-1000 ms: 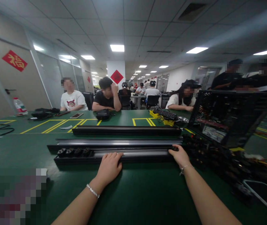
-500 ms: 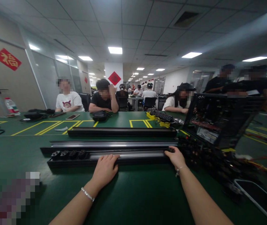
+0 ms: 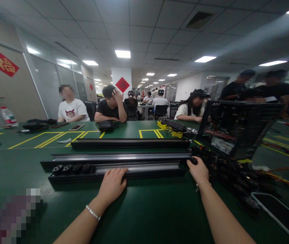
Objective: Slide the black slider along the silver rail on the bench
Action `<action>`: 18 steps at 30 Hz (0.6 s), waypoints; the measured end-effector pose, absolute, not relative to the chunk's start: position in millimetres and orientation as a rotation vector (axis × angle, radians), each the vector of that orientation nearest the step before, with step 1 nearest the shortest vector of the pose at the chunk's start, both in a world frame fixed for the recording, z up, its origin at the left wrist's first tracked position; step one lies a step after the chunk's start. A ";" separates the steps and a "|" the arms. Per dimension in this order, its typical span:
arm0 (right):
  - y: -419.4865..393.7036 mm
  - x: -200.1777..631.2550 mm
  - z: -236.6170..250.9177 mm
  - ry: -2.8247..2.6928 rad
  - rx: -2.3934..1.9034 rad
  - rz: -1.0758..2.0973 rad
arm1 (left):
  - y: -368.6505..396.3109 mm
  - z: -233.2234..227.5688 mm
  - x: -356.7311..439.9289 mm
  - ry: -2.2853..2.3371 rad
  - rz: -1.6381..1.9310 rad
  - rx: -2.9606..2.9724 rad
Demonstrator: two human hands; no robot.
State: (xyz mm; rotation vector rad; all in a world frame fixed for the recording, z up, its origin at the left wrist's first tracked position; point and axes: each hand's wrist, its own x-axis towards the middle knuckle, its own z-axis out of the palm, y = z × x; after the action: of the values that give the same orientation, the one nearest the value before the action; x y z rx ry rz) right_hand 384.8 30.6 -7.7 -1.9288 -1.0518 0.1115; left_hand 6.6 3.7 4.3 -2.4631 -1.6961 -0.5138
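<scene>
My left hand (image 3: 113, 183) lies over the nearest long black rail (image 3: 147, 174), fingers stretched across its shiny channel. At that rail's left end sit several round black socket modules (image 3: 72, 168) in a row. Just past the rail's right end, my right hand (image 3: 199, 169) is closed on a small round black socket module (image 3: 193, 161), partly hidden by the fingers. Behind lie a second rail (image 3: 119, 157) with a bright channel and a third black rail (image 3: 131, 143), roughly parallel.
At right a heap of dark parts (image 3: 225, 179) lies beside an open computer case (image 3: 241, 130). A phone (image 3: 281, 213) is at the lower right. Yellow trays (image 3: 162, 124) and a black pouch (image 3: 107, 126) stand farther back. Several people sit across the green table (image 3: 147, 217).
My right hand has moved right, off the near rail's right end, with the small black module in it. My left hand stays on the rail. The view has shifted slightly.
</scene>
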 end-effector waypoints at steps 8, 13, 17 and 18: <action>9.5 394.3 19.9 -1.093 -2.142 -0.495 | 3.5 4.8 5.6 -1.694 -0.522 -2.467; 6.0 408.8 9.9 -0.995 -2.245 -0.574 | 3.9 4.8 4.7 -1.698 -0.546 -2.466; 7.9 414.0 4.5 -1.061 -2.253 -0.520 | 3.4 4.9 3.7 -1.704 -0.575 -2.486; 8.6 415.1 3.4 -1.075 -2.235 -0.534 | 3.3 4.7 3.4 -1.706 -0.583 -2.491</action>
State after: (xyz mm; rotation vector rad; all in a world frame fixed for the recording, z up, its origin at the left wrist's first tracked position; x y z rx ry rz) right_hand 415.1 8.6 3.4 -2.2353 -1.0748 -0.5341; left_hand 3.4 3.3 4.7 -2.4908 -1.7057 -0.5831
